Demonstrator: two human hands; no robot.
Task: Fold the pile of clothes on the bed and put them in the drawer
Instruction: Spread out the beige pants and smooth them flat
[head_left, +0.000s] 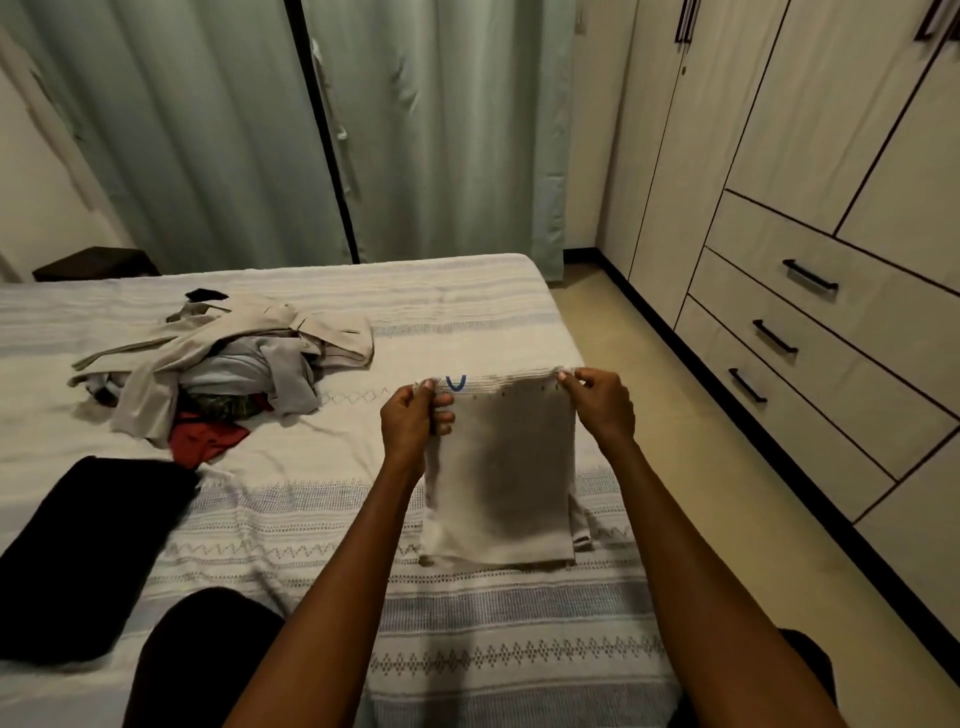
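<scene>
A beige garment (501, 478) with a ribbed top edge and a small blue mark hangs folded over the bed's right side, its lower end resting on the bedspread. My left hand (413, 418) pinches its top left corner and my right hand (602, 402) pinches its top right corner, holding the edge taut between them. A loose pile of clothes (218, 364), beige, grey, red and dark pieces, lies on the bed to the left, well apart from both hands. The drawers (810, 332) with black handles are in the wardrobe at the right.
A folded black garment (83, 551) lies on the striped bedspread (467, 639) at the near left. My knees show at the bottom edge. A strip of bare floor (675, 441) separates bed and wardrobe. Green curtains hang behind the bed.
</scene>
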